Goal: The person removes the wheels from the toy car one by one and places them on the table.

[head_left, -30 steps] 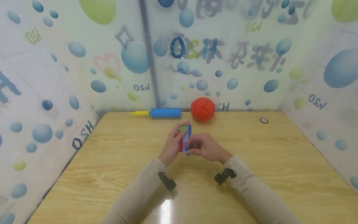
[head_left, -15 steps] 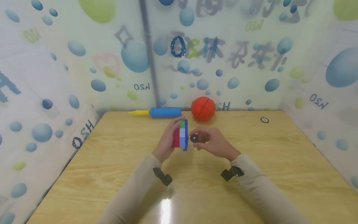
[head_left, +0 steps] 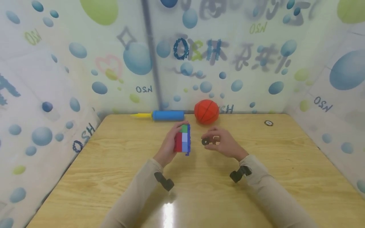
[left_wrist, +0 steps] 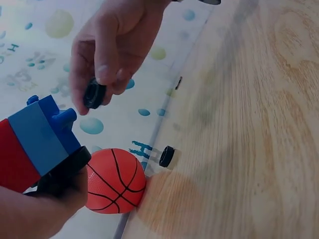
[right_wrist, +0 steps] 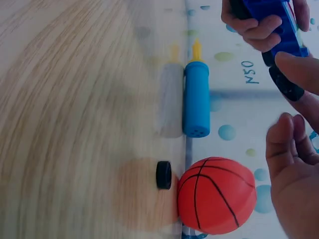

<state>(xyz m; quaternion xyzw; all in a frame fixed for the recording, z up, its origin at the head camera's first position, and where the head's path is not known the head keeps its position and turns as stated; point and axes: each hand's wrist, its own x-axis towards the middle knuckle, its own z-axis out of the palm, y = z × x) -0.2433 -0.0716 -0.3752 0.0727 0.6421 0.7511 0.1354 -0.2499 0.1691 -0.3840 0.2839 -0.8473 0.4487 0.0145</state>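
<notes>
At the left, our left hand (head_left: 167, 144) is wrapped round a block build (head_left: 184, 139) of red, green and blue bricks, held up over the bench (head_left: 99, 177). We judge it light and stiff, in smooth plastic that could slip a little; hard pressure across a joint might part it. We would grip it by the broad brick faces, clear of the blue pegs (left_wrist: 65, 117). To its right, and apart from it, our right hand (head_left: 226, 144) pinches a small black wheel (left_wrist: 93, 93) between thumb and fingers; we expect it to be light and firm, best taken by its rim. Farther right, a second wheel (head_left: 269, 123) rests near the bench's back edge and should suit the same pinch.

For writing, the wall sheet (head_left: 171, 19) shows small mirror-reversed lettering (head_left: 32, 37) at the left, perhaps "H2O"; large reversed "H2O" letters (head_left: 218, 49) mid-sheet; then grey brush-like characters (head_left: 243, 56) we cannot read with confidence. We make out no brand on the bricks or wheels, nor on the blue pump (head_left: 168, 115) or red ball (head_left: 206, 111).
</notes>
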